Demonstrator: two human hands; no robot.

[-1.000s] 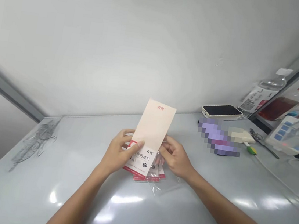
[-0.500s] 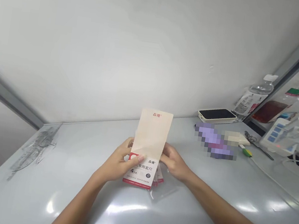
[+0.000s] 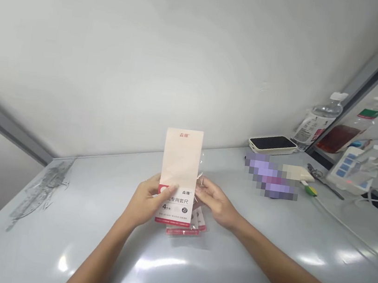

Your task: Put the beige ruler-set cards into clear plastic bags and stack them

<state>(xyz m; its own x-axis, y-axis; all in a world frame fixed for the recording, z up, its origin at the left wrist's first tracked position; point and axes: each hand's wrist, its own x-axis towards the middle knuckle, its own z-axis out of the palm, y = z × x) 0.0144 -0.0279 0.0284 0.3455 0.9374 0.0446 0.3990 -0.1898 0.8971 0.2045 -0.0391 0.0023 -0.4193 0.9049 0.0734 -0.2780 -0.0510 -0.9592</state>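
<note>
Head view: left hand (image 3: 147, 199) pinches peach card packet (image 3: 180, 168) upright, thumb on front, above red-edged packets (image 3: 186, 223) on grey table (image 3: 246, 257). Right hand (image 3: 215, 204) half open at its edge, hold unclear. Keep pinch square.

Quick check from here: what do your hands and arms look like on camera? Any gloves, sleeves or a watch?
The left hand and right hand are bare, without gloves. The left forearm and right forearm show no sleeve, and no watch, bracelet or ring is visible. No cables or markings show.
</note>
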